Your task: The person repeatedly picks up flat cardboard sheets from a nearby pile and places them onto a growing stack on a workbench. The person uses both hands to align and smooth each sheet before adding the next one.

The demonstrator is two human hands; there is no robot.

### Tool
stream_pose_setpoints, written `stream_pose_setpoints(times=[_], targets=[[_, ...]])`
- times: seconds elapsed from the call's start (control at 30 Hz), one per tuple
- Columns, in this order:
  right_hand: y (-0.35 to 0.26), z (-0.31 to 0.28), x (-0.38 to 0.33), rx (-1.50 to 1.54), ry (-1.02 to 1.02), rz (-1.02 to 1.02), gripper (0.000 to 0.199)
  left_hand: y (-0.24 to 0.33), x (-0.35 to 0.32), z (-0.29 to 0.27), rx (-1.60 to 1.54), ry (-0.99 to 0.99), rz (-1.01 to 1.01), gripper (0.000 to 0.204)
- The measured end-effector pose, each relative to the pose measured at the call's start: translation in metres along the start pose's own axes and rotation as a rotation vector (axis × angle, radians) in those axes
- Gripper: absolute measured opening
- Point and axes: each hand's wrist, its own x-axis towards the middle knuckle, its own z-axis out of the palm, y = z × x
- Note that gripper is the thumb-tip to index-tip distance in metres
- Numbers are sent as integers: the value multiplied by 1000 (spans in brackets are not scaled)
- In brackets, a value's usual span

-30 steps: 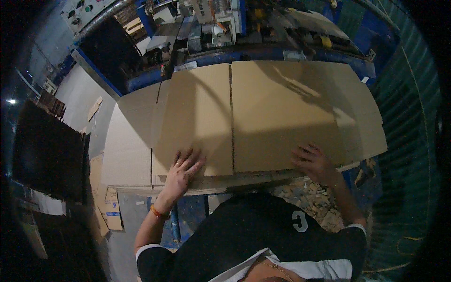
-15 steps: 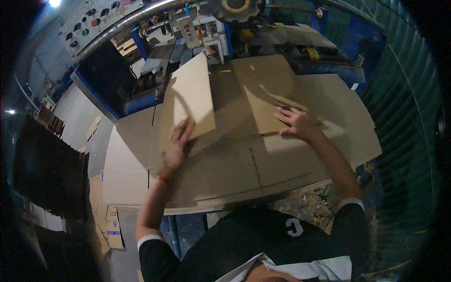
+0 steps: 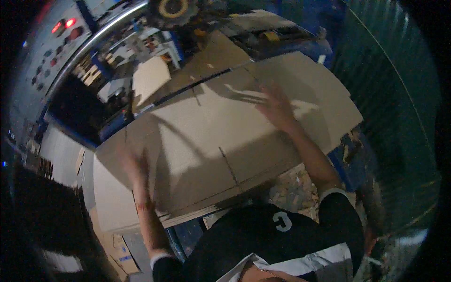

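A large flat brown cardboard sheet with score lines lies on a stack in front of me. My left hand is blurred over the sheet's left part, fingers spread, palm toward the board. My right hand is also blurred, fingers apart, resting on or just above the sheet's upper right area. Neither hand grips anything. A smaller pale board piece sits farther back by the machine.
A machine with a yellow round wheel and blue frame stands behind the stack. A control panel with red lights is at the upper left. A green ribbed wall runs along the right. Cardboard scraps litter the floor.
The raised flaps have gone down and the sheet now lies flat. My left hand moved back toward me to the left; my right hand moved slightly right. The view tilted.
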Motion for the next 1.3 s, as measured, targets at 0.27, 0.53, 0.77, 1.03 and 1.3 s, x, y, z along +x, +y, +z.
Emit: stream_pose_setpoints(times=[0.27, 0.53, 0.77, 1.03, 1.3], targets=[[98, -81, -141, -577, -60, 815, 60, -117, -144, -111, 93, 184, -866, 71], [108, -41, -112, 639, 950, 708, 39, -31, -98, -109, -43, 468, -747, 60], [142, -110, -31, 1077, 899, 744, 44, -46, -111, -138, 252, 631, -972, 72], [95, -185, -4, 911, 589, 388, 49, -92, -118, -143, -1368, 539, -841, 42], [-31, -103, -169, 208, 1, -389, 33, 31, -122, -158, -805, -50, -620, 27]])
